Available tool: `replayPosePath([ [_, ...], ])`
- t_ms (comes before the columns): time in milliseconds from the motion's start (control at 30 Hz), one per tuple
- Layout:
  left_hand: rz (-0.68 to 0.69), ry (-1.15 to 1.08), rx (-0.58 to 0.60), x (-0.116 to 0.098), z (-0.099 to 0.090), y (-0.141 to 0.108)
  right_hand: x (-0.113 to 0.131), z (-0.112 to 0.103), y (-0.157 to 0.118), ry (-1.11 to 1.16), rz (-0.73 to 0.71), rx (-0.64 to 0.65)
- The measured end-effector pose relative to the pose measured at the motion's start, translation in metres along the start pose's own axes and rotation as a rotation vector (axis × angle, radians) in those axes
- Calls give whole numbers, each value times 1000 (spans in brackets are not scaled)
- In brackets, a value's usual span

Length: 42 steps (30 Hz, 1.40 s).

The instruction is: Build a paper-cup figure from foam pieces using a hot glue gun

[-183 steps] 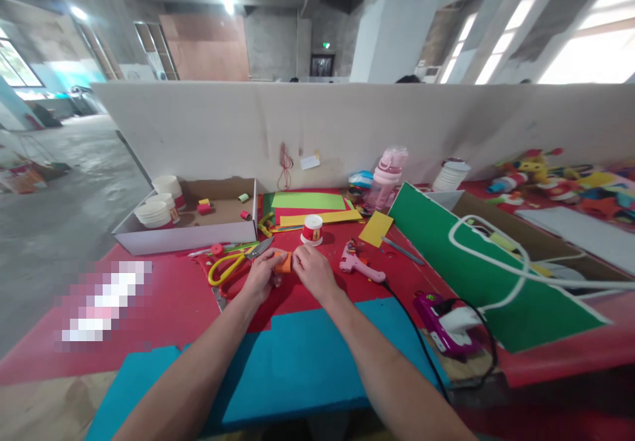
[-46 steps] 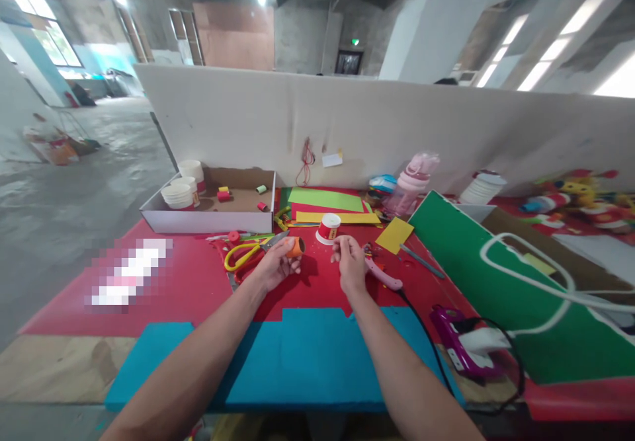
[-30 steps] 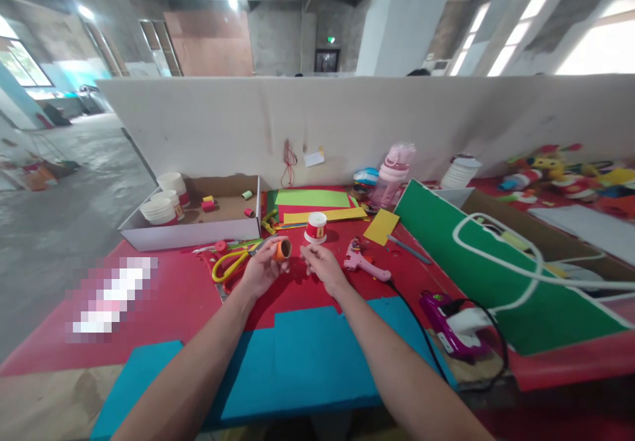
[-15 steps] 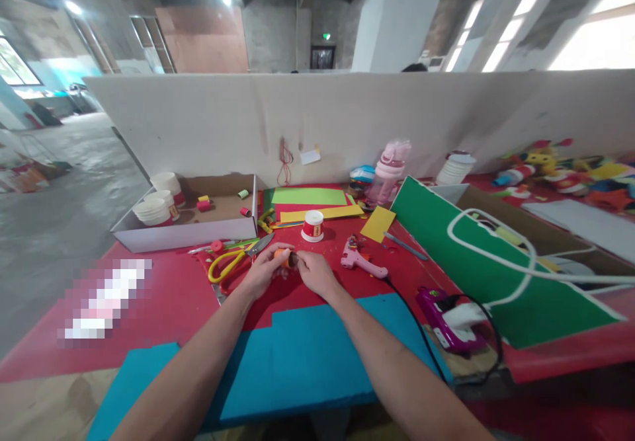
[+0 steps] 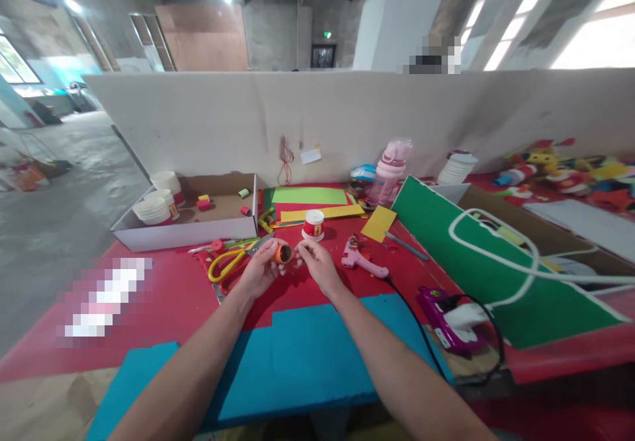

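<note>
At mid-frame I see an orange tube point(image 5: 280, 254), brown inside, and a red-and-white cup point(image 5: 313, 226); right of centre, a pink glue gun point(image 5: 359, 260) and green board point(image 5: 461, 277); at bottom, a plain blue sheet point(image 5: 302, 352); left of centre, yellow-handled scissors point(image 5: 240, 254).

Obstacle beyond right hand point(image 5: 317, 264): cup point(image 5: 313, 225)

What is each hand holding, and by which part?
The left hand holds the orange tube by its outer side, leaving an open end uncovered. The right hand is near that end; whether it holds anything cannot be told.
</note>
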<state>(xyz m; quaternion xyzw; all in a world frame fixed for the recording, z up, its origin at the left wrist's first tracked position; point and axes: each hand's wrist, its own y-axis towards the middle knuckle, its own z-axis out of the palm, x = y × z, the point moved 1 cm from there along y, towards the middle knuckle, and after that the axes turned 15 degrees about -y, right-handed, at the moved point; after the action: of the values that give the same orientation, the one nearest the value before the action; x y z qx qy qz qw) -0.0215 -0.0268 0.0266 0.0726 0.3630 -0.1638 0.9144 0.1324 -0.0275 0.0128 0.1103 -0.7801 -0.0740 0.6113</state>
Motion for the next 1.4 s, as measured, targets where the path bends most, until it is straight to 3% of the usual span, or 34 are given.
replayPosePath([
  [300, 102, 138, 7, 4, 1, -1, 0, -3, 1, -89, 46, -41],
  [500, 112, 128, -4, 7, 2, -1, 0, -5, -1, -288, -28, -88],
  [633, 99, 90, -19, 5, 6, -2, 3, -4, -1, -183, -70, -94],
  [867, -169, 20, -119, 6, 5, 0, 10, -1, -2, 56, -105, 85],
  [1067, -354, 17, -194, 4, -1, 0, 33, -11, -14, -281, -485, 191],
  [1200, -419, 50, -185, 5, 0, 0, 29, -11, -12, -424, -527, 158],
  [1267, -335, 76, -180, 7, 2, 0, 24, -11, -8, -454, -494, 25],
  [1400, 7, 137, -91, 8, 5, -2, 19, -13, -5, -479, -399, -211],
])
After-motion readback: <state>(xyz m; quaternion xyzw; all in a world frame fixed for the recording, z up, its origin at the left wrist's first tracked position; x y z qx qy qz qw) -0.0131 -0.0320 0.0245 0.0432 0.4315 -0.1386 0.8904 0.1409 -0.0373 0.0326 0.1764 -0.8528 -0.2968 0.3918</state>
